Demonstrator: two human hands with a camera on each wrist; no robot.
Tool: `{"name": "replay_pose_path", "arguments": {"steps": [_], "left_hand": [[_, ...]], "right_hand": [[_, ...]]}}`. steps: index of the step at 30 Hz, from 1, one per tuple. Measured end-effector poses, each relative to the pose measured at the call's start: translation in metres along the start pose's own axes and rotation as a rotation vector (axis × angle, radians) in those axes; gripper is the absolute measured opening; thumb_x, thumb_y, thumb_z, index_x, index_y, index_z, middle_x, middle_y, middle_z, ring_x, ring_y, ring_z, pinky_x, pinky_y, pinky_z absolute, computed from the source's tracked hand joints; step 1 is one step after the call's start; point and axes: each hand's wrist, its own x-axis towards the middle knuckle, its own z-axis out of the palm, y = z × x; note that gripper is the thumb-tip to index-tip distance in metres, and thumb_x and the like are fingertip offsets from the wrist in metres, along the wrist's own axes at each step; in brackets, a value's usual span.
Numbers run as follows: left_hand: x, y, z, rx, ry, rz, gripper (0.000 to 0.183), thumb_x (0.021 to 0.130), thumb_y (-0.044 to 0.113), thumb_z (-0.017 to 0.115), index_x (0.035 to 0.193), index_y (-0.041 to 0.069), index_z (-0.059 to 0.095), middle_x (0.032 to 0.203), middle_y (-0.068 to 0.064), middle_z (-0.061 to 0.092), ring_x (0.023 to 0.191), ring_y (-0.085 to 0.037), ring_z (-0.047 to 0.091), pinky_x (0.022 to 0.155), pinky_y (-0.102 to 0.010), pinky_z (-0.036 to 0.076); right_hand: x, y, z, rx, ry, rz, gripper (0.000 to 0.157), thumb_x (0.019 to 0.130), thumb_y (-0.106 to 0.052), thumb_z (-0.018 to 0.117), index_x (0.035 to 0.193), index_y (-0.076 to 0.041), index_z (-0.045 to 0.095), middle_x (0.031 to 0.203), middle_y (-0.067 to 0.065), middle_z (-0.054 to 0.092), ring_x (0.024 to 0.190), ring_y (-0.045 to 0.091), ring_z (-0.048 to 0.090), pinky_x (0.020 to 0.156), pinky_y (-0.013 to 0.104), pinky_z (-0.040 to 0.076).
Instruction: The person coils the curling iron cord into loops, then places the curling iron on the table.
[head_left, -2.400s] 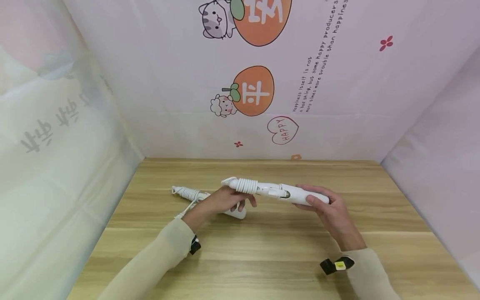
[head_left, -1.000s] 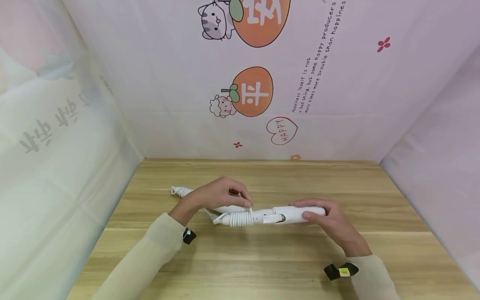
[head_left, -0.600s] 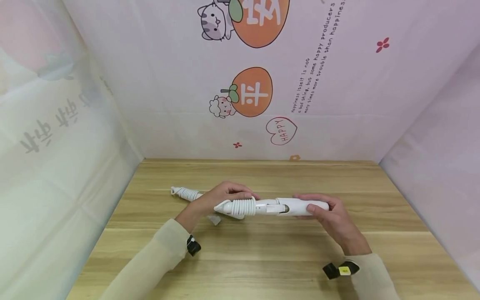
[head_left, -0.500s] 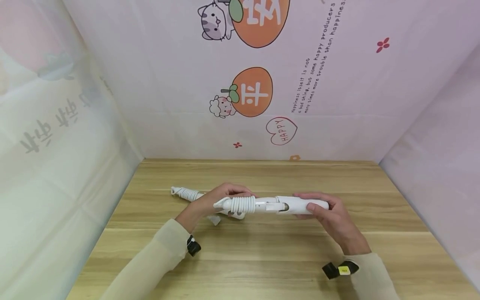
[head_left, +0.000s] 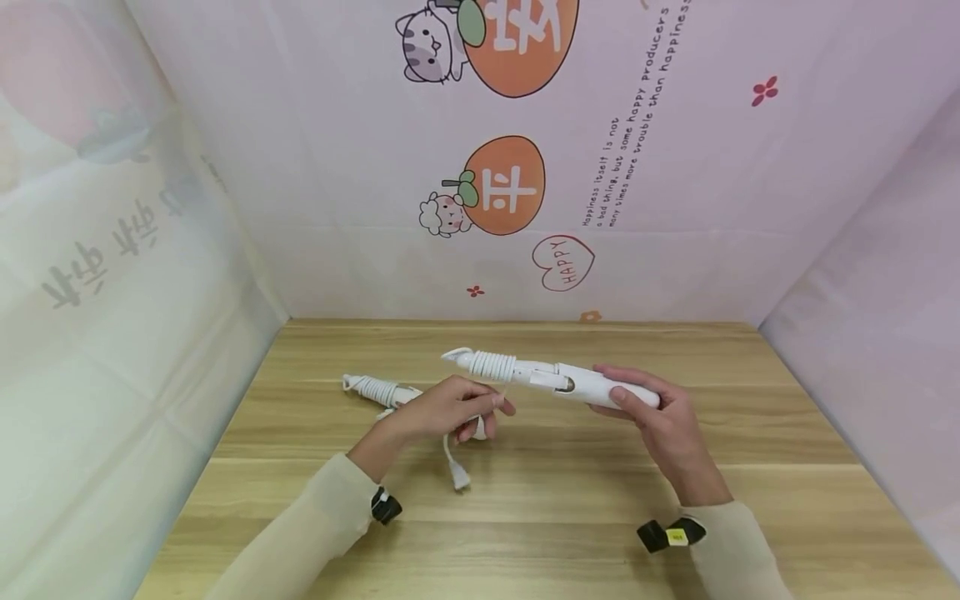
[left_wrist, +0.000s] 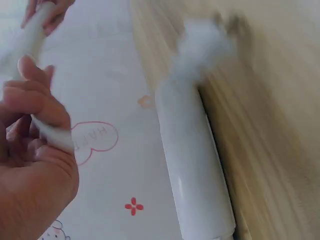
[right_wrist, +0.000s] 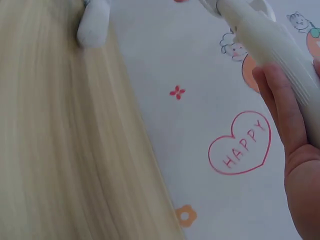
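Note:
A white hair iron (head_left: 600, 387) with its cord (head_left: 492, 367) wound round the left end is held up over the table, tilted with the wound end higher. My right hand (head_left: 667, 421) grips its plain end, thumb on the near side. Just under the coils, my left hand (head_left: 442, 407) pinches the loose part of the cord (left_wrist: 55, 136). The plug (head_left: 459, 477) dangles below that hand. A second white hair iron (head_left: 375, 388), its cord also wound, lies on the table behind my left hand, which hides its middle.
The wooden table (head_left: 555, 517) is enclosed by a printed white cloth (head_left: 660, 258) at the back and plain-looking cloth walls at both sides. Black camera straps sit on both wrists.
The held hair iron has risen and tilted, its wound end swinging up away from my left hand. The plug has swung down toward the front on a loose length of cord.

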Motion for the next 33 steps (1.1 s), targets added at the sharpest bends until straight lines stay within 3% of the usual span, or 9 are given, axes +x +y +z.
{"name": "replay_pose_path", "arguments": {"steps": [5,10,13,17,20,26,33], "left_hand": [[-0.009,0.008,0.008,0.135,0.034,-0.028,0.031,0.118,0.028,0.052,0.122,0.013,0.078,0.074,-0.004,0.06,0.053,-0.009,0.045,0.051,-0.025,0.04],[-0.015,0.016,0.005,0.356,0.085,0.012,0.031,0.116,0.032,0.053,0.111,0.021,0.081,0.068,0.008,0.055,0.051,-0.009,0.035,0.054,-0.025,0.035],[-0.017,0.021,-0.001,0.448,0.079,0.039,0.031,0.115,0.027,0.052,0.11,0.022,0.082,0.064,0.009,0.05,0.052,-0.007,0.032,0.057,-0.025,0.034],[-0.018,0.03,-0.008,0.571,0.055,0.095,0.025,0.112,0.023,0.059,0.102,0.02,0.082,0.071,0.008,0.059,0.057,-0.005,0.036,0.062,-0.024,0.036],[-0.017,0.037,-0.011,0.649,0.037,0.134,0.02,0.11,0.025,0.066,0.099,0.017,0.081,0.079,0.005,0.067,0.065,-0.003,0.044,0.067,-0.024,0.041],[-0.012,0.04,-0.017,0.604,-0.018,0.169,0.015,0.109,0.027,0.07,0.103,0.019,0.081,0.097,0.006,0.077,0.084,-0.002,0.064,0.082,-0.025,0.054],[-0.008,0.035,-0.022,0.44,-0.097,0.139,0.012,0.108,0.032,0.072,0.107,0.024,0.08,0.106,0.008,0.076,0.095,-0.01,0.065,0.088,-0.029,0.055]], "right_hand": [[0.0,0.011,-0.003,-0.174,0.063,0.016,0.031,0.104,0.005,0.068,0.132,0.019,0.066,0.133,0.001,0.077,0.12,0.016,0.074,0.089,0.04,0.064],[-0.004,0.019,-0.006,-0.237,0.022,0.019,0.029,0.103,0.005,0.07,0.128,0.02,0.068,0.13,-0.001,0.078,0.113,0.016,0.078,0.086,0.04,0.064],[-0.006,0.019,-0.006,-0.28,-0.009,0.021,0.027,0.103,0.005,0.069,0.128,0.018,0.07,0.13,-0.002,0.079,0.111,0.015,0.077,0.085,0.038,0.065],[-0.007,0.016,-0.006,-0.415,-0.038,0.042,0.024,0.103,-0.001,0.072,0.126,0.006,0.077,0.13,-0.007,0.079,0.112,0.008,0.074,0.084,0.032,0.066],[-0.01,0.013,-0.006,-0.441,-0.093,0.084,0.024,0.103,-0.003,0.073,0.126,0.003,0.078,0.132,-0.007,0.078,0.115,0.007,0.073,0.085,0.03,0.065],[-0.016,0.012,-0.009,-0.341,-0.177,0.147,0.025,0.105,0.0,0.069,0.127,0.008,0.075,0.132,-0.003,0.078,0.115,0.012,0.073,0.088,0.038,0.066],[-0.02,0.015,-0.014,-0.15,-0.267,0.148,0.026,0.105,0.01,0.06,0.127,0.01,0.073,0.134,0.001,0.078,0.118,0.02,0.075,0.087,0.054,0.065]]}}
